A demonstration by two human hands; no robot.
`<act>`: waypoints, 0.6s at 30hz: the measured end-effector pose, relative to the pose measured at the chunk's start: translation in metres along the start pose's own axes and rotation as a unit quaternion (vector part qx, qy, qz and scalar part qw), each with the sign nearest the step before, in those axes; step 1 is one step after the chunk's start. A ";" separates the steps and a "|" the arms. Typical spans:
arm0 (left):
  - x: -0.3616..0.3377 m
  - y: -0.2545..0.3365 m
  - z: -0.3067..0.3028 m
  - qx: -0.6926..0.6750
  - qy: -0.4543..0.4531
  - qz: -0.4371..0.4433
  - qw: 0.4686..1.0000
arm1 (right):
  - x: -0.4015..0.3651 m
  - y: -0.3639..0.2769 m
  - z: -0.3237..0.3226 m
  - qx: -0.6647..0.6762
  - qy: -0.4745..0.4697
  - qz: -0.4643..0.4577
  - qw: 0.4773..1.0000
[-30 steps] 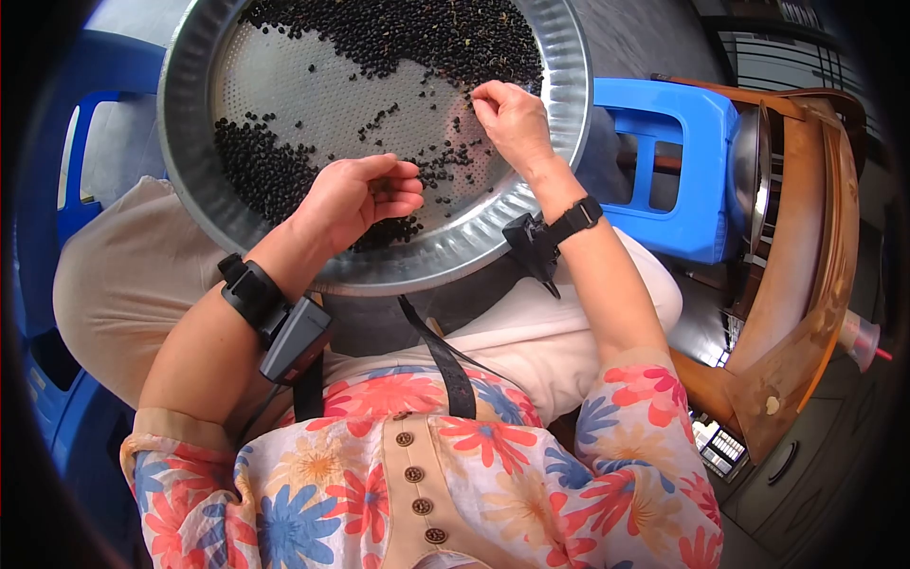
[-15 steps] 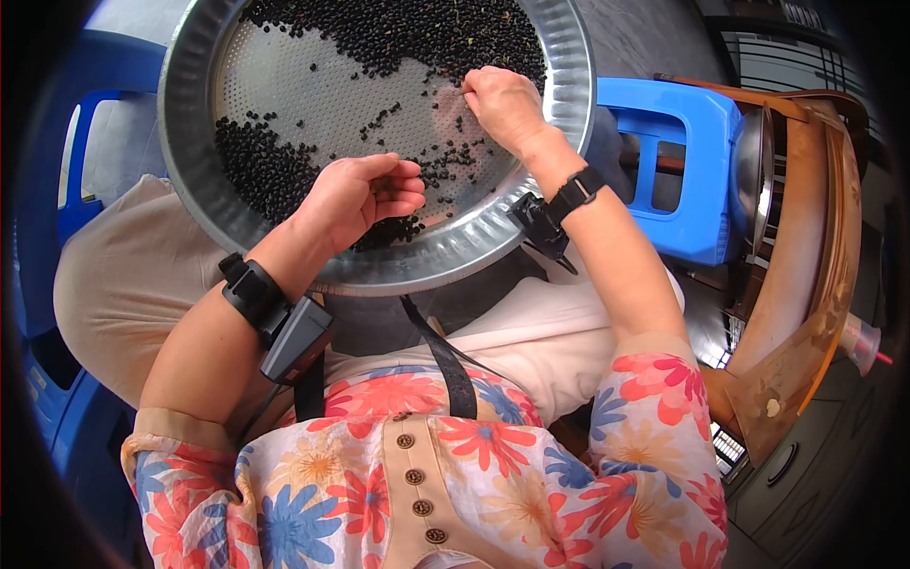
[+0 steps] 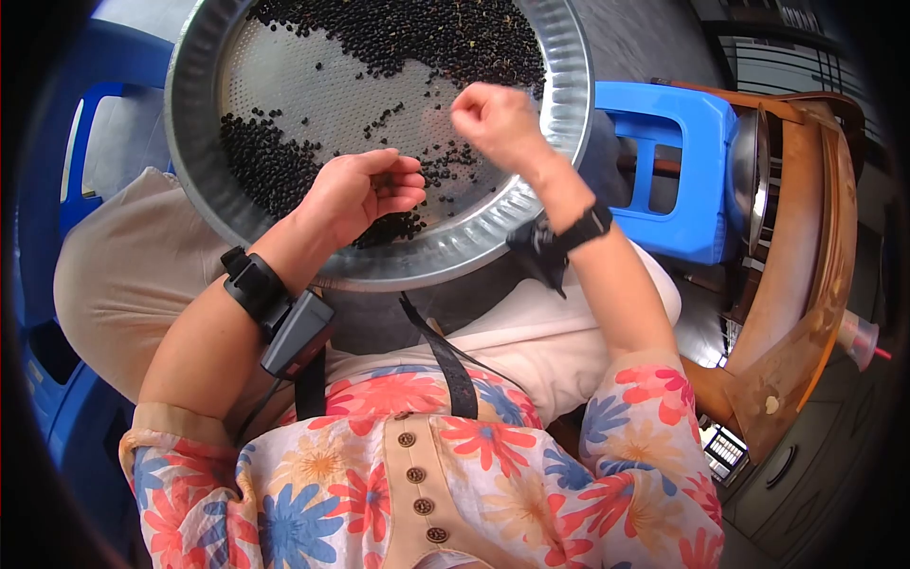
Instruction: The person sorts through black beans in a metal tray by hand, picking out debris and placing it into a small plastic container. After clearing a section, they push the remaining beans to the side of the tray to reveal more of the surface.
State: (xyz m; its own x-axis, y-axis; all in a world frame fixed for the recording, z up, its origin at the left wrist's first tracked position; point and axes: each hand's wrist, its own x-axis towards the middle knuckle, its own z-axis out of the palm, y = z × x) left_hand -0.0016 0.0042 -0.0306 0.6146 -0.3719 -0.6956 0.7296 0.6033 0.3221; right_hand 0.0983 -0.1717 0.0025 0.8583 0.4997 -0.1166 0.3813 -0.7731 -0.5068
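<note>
A round metal sieve (image 3: 204, 180) with a perforated bottom holds many small black beans (image 3: 408, 38). They lie in a thick band at the far side, a heap at the left, and a loose scatter in the middle. My left hand (image 3: 365, 194) hovers over the near part of the sieve with its fingers curled inward; whatever is in the palm is hidden. Above the right side of the sieve, my right hand (image 3: 502, 128) is closed, thumb against the fingers and slightly blurred. I cannot make out anything between those fingertips.
A blue plastic stool (image 3: 692, 171) stands to the right, with a metal bowl (image 3: 752, 180) at its far edge. Beyond it is a wooden chair (image 3: 806, 228). Another blue plastic chair (image 3: 57, 209) is at the left. A plastic cup (image 3: 858, 341) shows at far right.
My right hand has drawn slightly nearer to me, away from the far band of beans, still closed. My left hand stays almost in place. The sieve has shifted very slightly.
</note>
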 end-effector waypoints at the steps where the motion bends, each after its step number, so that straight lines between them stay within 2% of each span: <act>1: 0.001 -0.001 -0.001 -0.010 0.008 -0.001 1.000 | -0.009 -0.011 0.005 0.013 -0.010 -0.054 0.998; 2: 0.003 -0.001 -0.002 -0.010 0.007 -0.001 1.000 | -0.016 -0.020 0.010 0.026 -0.018 -0.107 0.994; 3: 0.006 -0.002 -0.004 -0.020 -0.006 0.006 1.000 | -0.020 -0.029 0.012 0.025 -0.017 -0.105 0.994; 5: 0.006 -0.002 -0.004 -0.027 -0.017 0.012 0.999 | -0.025 -0.040 0.017 0.026 -0.089 -0.124 0.988; 6: 0.006 -0.003 -0.004 -0.026 -0.023 0.008 0.999 | -0.024 -0.036 0.018 0.028 -0.089 -0.124 0.988; 8: 0.004 -0.002 -0.004 -0.026 -0.030 0.004 0.999 | -0.015 -0.022 0.019 0.073 0.000 -0.111 0.991; 9: 0.004 -0.002 -0.003 -0.021 -0.016 0.000 1.000 | -0.012 -0.014 0.016 0.080 0.017 -0.068 0.994; 12: 0.004 -0.002 0.000 -0.011 -0.007 -0.004 1.000 | 0.004 0.019 0.012 -0.035 0.082 -0.007 0.996; 15: 0.001 0.000 0.001 -0.003 -0.006 -0.002 1.000 | 0.016 0.030 0.017 -0.089 0.091 -0.011 0.992; 16: 0.000 0.000 0.002 -0.001 -0.008 0.000 1.000 | 0.019 0.030 0.018 -0.088 0.089 -0.011 0.992; 18: -0.001 0.001 0.003 0.000 -0.005 -0.002 1.000 | 0.023 0.029 0.020 -0.156 0.028 0.026 0.987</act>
State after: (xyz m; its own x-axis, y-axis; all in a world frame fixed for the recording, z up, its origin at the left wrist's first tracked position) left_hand -0.0003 0.0031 -0.0281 0.6144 -0.3810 -0.6909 0.7322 0.6015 0.3195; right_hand 0.1227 -0.1744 -0.0314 0.8939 0.4402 -0.0848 0.4152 -0.8843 -0.2135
